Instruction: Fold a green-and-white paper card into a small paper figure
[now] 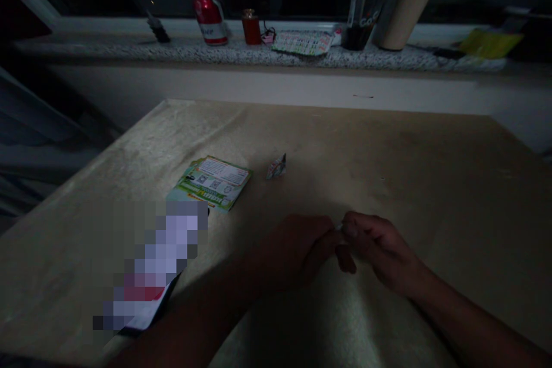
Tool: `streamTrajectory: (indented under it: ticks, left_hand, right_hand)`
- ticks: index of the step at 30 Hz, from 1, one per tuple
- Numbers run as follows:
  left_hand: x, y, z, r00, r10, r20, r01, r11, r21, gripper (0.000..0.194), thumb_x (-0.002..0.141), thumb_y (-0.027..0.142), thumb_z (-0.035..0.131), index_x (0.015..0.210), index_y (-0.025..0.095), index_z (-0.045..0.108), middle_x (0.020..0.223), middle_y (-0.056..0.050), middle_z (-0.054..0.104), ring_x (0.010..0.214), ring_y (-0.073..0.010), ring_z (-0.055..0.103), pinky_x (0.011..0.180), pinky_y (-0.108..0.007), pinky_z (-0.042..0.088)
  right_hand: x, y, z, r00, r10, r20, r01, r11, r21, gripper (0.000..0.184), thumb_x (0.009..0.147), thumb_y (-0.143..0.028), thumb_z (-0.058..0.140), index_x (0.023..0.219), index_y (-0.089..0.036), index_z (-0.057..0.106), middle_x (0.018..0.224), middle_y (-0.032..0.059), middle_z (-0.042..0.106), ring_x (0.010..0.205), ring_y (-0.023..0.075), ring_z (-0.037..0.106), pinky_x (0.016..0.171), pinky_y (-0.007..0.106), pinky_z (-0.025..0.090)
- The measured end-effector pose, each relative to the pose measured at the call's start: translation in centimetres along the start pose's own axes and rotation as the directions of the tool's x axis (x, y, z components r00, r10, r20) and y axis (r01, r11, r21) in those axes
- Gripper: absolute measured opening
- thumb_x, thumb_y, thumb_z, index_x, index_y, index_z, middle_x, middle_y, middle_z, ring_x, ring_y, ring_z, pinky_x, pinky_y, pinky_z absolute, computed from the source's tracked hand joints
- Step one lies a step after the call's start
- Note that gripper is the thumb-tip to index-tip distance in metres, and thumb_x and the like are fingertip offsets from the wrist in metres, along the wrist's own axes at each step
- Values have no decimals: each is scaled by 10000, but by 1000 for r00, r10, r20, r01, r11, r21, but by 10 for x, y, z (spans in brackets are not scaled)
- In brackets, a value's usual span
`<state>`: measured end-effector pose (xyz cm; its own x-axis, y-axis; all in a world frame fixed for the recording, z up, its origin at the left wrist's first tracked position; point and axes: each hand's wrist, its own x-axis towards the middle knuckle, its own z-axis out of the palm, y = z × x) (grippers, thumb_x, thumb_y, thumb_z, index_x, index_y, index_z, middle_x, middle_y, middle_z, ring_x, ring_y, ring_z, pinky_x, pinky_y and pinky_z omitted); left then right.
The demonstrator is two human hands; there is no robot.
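My left hand [302, 244] and my right hand [383, 244] meet above the table, right of its middle. The fingers of my left hand are curled closed. Thumb and forefinger of my right hand are pinched together against the left fingertips. A tiny pale thing [338, 226] shows between the two hands, too small and dark to name. Below it is a reddish shape [345, 259], perhaps fingertips; I cannot tell. Beyond my left hand, a small crumpled, printed piece [276, 168] stands on the table, and a green printed leaflet [219, 181] lies to its left.
A phone [150, 305], partly blurred out, lies on the pale table [409, 149] beside my left forearm. On the granite windowsill [254, 55] stand a red can [209, 22], a small red bottle [250, 27], a blister pack [302, 42], a lidded cup [364, 11] and a cardboard tube [409, 3].
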<state>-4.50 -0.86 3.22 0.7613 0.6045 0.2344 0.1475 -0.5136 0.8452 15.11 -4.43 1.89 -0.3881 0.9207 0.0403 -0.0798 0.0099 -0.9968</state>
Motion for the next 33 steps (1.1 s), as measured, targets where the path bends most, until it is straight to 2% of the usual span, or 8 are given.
streamTrajectory:
  ticks: [5, 11, 17, 20, 23, 26, 30, 33]
  left_hand:
    - [1, 1, 8, 987, -135, -87, 103, 948, -302, 409, 1032, 361, 392, 689, 175, 515, 612, -1, 595, 544, -105, 519, 541, -221, 382]
    - [3, 4, 15, 978, -182, -97, 111, 861, -496, 459, 1006, 478, 451, 673, 172, 527, 565, 11, 558, 529, -110, 522, 538, -229, 393]
    - [1, -1, 21, 970, -215, -115, 123, 838, -532, 496, 997, 505, 461, 637, 168, 511, 552, 25, 492, 499, -92, 398, 490, -226, 309]
    - [0, 0, 21, 971, -205, -120, 126, 875, -468, 504, 1028, 467, 408, 652, 159, 538, 572, 18, 517, 514, -92, 412, 525, -232, 332]
    - [0, 3, 19, 974, -156, -165, 87, 927, -365, 484, 1048, 412, 381, 696, 147, 584, 582, 9, 552, 503, -90, 418, 522, -237, 313]
    - [2, 3, 18, 963, -168, -209, 88, 934, -346, 466, 1037, 425, 409, 683, 157, 552, 565, 32, 480, 502, -88, 378, 512, -238, 289]
    - [2, -3, 17, 972, -204, -118, 133, 889, -439, 528, 1019, 529, 399, 642, 173, 497, 564, 44, 396, 518, -92, 346, 513, -241, 291]
    - [2, -6, 19, 969, -245, -34, 192, 834, -517, 568, 1010, 575, 396, 642, 165, 536, 550, 43, 391, 506, -93, 335, 497, -244, 274]
  right_hand:
    - [-3, 3, 7, 995, -62, -83, 53, 993, -107, 392, 1033, -420, 513, 736, -177, 594, 506, -47, 507, 449, 84, 453, 446, 212, 341]
    - [-5, 5, 9, 996, 33, -85, -26, 997, 79, 442, 1004, -508, 532, 711, -181, 587, 484, -54, 480, 443, 92, 450, 461, 229, 380]
    - [-7, 1, 2, 999, -26, -35, 25, 999, -38, 399, 1025, -420, 529, 721, -174, 606, 481, -59, 477, 420, 74, 414, 432, 210, 331]
    - [-6, 0, 0, 1000, -10, -21, 8, 997, -80, 394, 1017, -430, 541, 738, -162, 620, 517, -29, 555, 415, 68, 410, 412, 206, 303]
    - [-3, -1, 0, 1000, -6, -25, 4, 998, -68, 420, 1011, -452, 541, 698, -176, 586, 507, -21, 567, 452, 91, 491, 459, 223, 373]
    - [-2, -2, 0, 1000, -17, 1, 17, 991, -131, 476, 1034, -454, 484, 651, -183, 565, 480, -23, 545, 449, 94, 492, 475, 233, 393]
    - [-3, -4, 1, 998, -59, 32, 64, 980, -186, 498, 1036, -417, 478, 595, -187, 518, 425, -63, 425, 371, 62, 374, 389, 198, 318]
    - [-4, -7, 3, 995, -57, 88, 75, 974, -213, 491, 1042, -397, 456, 615, -177, 559, 421, -57, 437, 349, 59, 379, 354, 182, 290]
